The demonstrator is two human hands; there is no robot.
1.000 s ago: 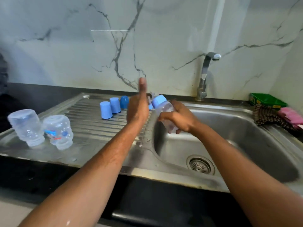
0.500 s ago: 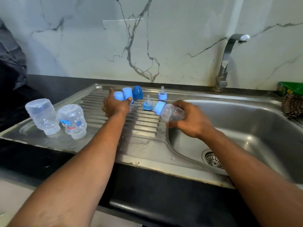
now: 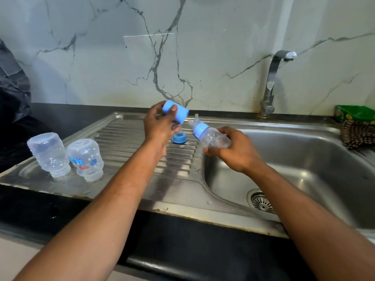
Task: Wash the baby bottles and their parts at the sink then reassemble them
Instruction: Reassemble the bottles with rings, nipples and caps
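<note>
Holding the baby bottle [image 3: 213,138] tilted over the sink's [image 3: 304,159] left edge, the right hand [image 3: 235,153] is wrapping around its clear body, nipple pointing far-left. The left hand [image 3: 160,126] is gripping a blue cap [image 3: 178,114] just beside it. Probably capping next. Bottle's looking light, wet and slippery, so I'd be grabbing mid-body, not that soft nipple.

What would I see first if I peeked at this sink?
Two hands meet in the middle, above the draining board: the left hand grips a blue cap, and the right hand holds a clear baby bottle, tilted, teat pointing at the cap. Two more clear bottles stand upside down at the board's left end.
</note>
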